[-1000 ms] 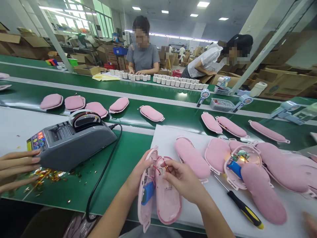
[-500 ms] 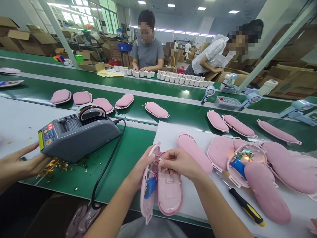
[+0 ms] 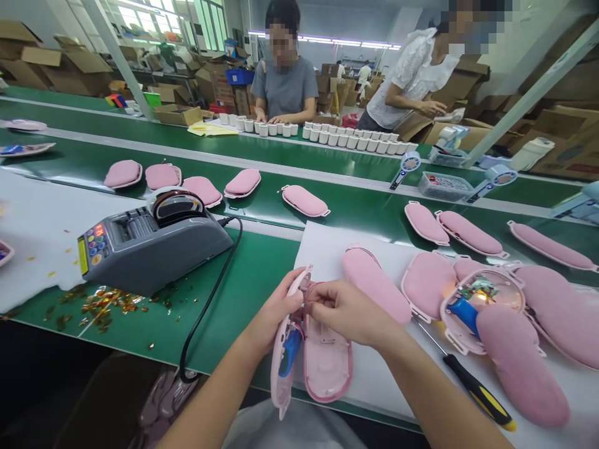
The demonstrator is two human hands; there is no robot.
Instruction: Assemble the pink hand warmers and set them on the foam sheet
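Observation:
My left hand [image 3: 276, 308] grips a pink casing half [image 3: 282, 380] on edge, thumb over its rim. Inside that half sits a blue battery [image 3: 291, 352] with thin wires near it. The matching pink half [image 3: 327, 374] lies open beside it, its hollow side up, above the white sheet's edge. My right hand [image 3: 346, 308] is closed in a pinch at the top of the gap between the halves. Thin reddish wire shows by its fingertips; the pinched end is hidden by the fingers.
A grey tape dispenser [image 3: 154, 249] with a black cord [image 3: 206, 299] stands left, amber tape scraps [image 3: 105, 305] before it. Pink padded casings [image 3: 374, 287], an opened one [image 3: 486, 299] and a screwdriver [image 3: 477, 390] lie right. Two people work across the green bench [image 3: 355, 181].
The other person's hand at the tape dispenser has left view. My right fingers have moved slightly upward along the casing gap. The person in white has straightened and holds something pale.

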